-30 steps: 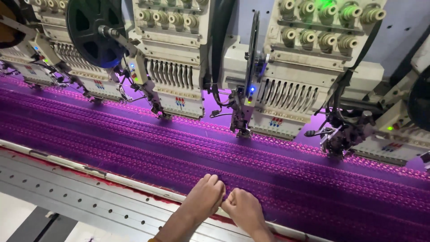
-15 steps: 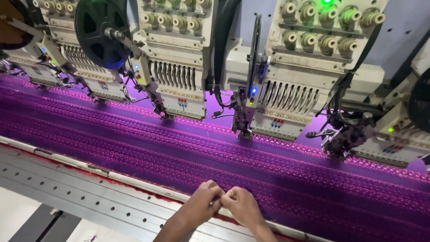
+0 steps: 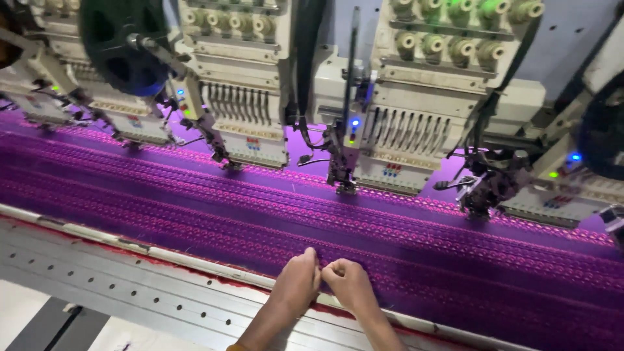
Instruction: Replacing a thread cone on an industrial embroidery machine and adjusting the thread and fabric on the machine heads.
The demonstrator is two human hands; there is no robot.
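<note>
A wide purple fabric [image 3: 416, 247] with rows of pink stitched pattern lies stretched under a row of embroidery machine heads [image 3: 403, 123]. My left hand [image 3: 298, 283] and my right hand [image 3: 350, 286] rest side by side on the fabric's near edge, fingertips pressed together and pinching at a spot on the cloth. Whatever is between the fingertips is too small to see. Both forearms come in from the bottom of the view.
A grey metal frame rail [image 3: 130, 273] with small holes runs along the fabric's near edge. Needle assemblies [image 3: 341, 172] hang just above the cloth behind my hands. A dark spool wheel [image 3: 120, 42] sits at the upper left, another at the far right [image 3: 601, 130].
My fingers were spread flat on the fabric a second ago. They have since curled and come together into a pinch at the near edge. The view shifted slightly left.
</note>
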